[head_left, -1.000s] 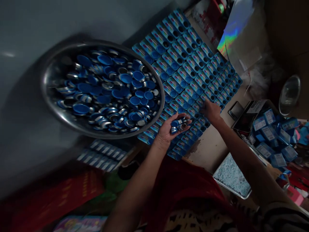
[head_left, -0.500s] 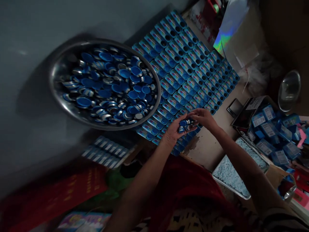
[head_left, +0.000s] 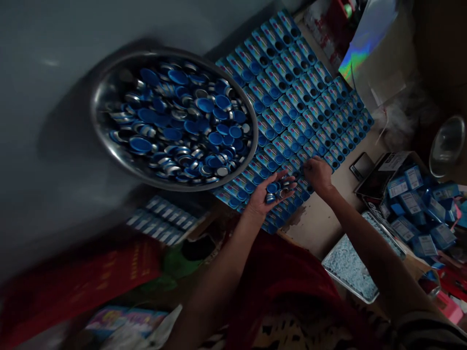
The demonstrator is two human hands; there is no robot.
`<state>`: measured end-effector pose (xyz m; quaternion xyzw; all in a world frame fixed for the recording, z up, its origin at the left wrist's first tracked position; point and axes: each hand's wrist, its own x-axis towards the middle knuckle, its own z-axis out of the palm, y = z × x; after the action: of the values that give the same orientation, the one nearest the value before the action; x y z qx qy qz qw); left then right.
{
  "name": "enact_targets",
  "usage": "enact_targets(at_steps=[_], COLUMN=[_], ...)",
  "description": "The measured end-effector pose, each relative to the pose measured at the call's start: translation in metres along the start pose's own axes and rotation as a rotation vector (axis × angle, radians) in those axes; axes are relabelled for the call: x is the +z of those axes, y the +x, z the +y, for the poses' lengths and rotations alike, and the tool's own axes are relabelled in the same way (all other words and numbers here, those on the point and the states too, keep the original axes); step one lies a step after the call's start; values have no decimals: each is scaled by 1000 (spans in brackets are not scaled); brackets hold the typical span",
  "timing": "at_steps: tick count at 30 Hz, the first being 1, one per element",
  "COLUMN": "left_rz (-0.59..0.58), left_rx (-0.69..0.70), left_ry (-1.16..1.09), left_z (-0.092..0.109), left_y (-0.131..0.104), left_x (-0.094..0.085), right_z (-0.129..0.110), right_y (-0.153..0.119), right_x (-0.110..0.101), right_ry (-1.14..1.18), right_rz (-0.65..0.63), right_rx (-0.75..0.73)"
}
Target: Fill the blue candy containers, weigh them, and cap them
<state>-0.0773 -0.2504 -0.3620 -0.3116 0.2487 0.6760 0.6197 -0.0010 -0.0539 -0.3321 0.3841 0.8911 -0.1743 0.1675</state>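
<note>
My left hand (head_left: 260, 197) is turned palm up, fingers curled around several small round tins (head_left: 276, 188), blue and silver. My right hand (head_left: 319, 176) lies over the rows of blue packs (head_left: 284, 109), its fingers closed; what the fingertips hold, if anything, is hidden. Each pack is a flat card-like piece with a round place at one end. Toward the left rows these places show blue discs; toward the right many are dark. A big steel bowl (head_left: 95, 109) beside the packs is heaped with more of the same round tins.
A tray (head_left: 328, 266) of small pale-blue pieces sits at the lower right. Beyond it are a box of blue packages (head_left: 412, 197), a phone-like dark object (head_left: 361, 166) and a clear bowl (head_left: 447, 146). More packs (head_left: 164, 218) lie lower left, near red cloth (head_left: 91, 284).
My right hand has moved away from the tins in my left palm, to the right, and down onto the packs. The left hand keeps holding the tins. The whole view has shifted slightly.
</note>
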Motion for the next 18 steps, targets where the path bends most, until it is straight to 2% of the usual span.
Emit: enact_targets(at_steps=[3, 7, 11, 12, 14, 16, 18], left_rz=[-49, -88, -70, -62, -52, -61, -78], left_rx=[7, -18, -63, -78, -101, -121, -135], left_ry=[1, -14, -4, 0, 6, 13, 18], left_z=[14, 22, 19, 17, 11, 3, -8], left_y=[3, 4, -8, -12, -18, -23, -25], left_x=[-5, -9, -2, 1, 6, 11, 15], right_z=[-13, -20, -17, -15, -9, -1, 7], right_y=[8, 22, 22, 18, 4, -15, -38], right_x=[-4, -15, -25, -26, -24, -17, -4], right_ry=[-163, -253, -194, -94, 248, 698, 1083], right_rz=[-64, -180, -143, -123, -140, -276, -433], right_rx=[30, 47, 4, -28, -121, -203, -191])
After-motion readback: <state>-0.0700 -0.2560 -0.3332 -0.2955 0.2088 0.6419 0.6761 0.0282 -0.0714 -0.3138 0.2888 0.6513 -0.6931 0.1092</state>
